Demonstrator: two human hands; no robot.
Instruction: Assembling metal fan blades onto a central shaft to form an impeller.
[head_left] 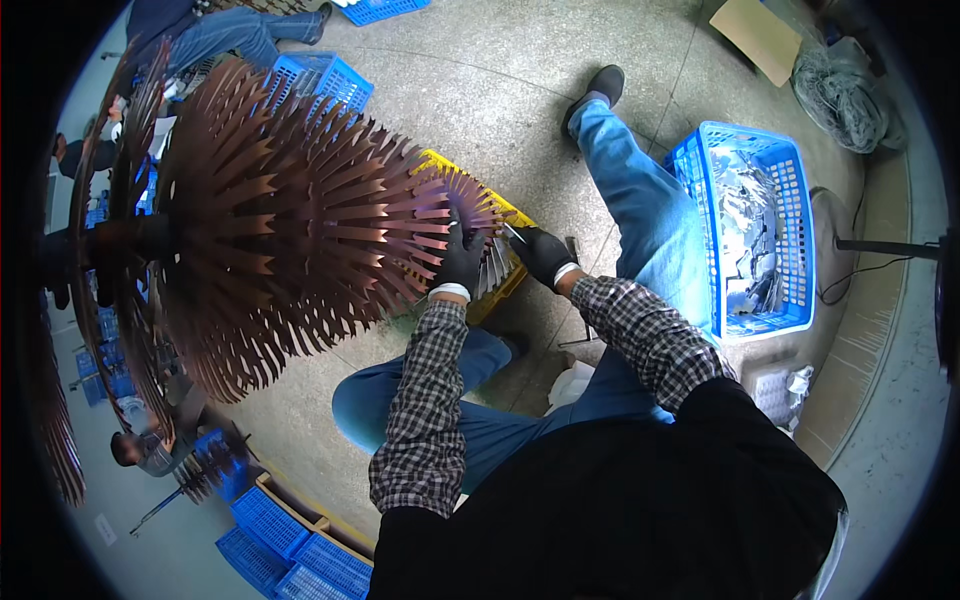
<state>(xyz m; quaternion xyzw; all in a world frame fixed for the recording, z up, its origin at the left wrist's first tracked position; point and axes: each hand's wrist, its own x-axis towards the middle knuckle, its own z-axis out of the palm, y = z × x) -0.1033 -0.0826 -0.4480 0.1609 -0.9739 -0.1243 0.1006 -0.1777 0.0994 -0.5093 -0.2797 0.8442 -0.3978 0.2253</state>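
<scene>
We see matt coppery metal fins [290, 220], glossy blue plastic basket [790, 190], dark knit-cloth gloves [462, 262], speckled polished floor [480, 80].

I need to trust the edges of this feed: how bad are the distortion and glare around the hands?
Head view: strong fisheye bending with a black vignette at the rim; the centre, with left hand and right hand at the finned rack, is sharp; the shiny pieces in the blue basket glare slightly; soft, even lighting.
</scene>
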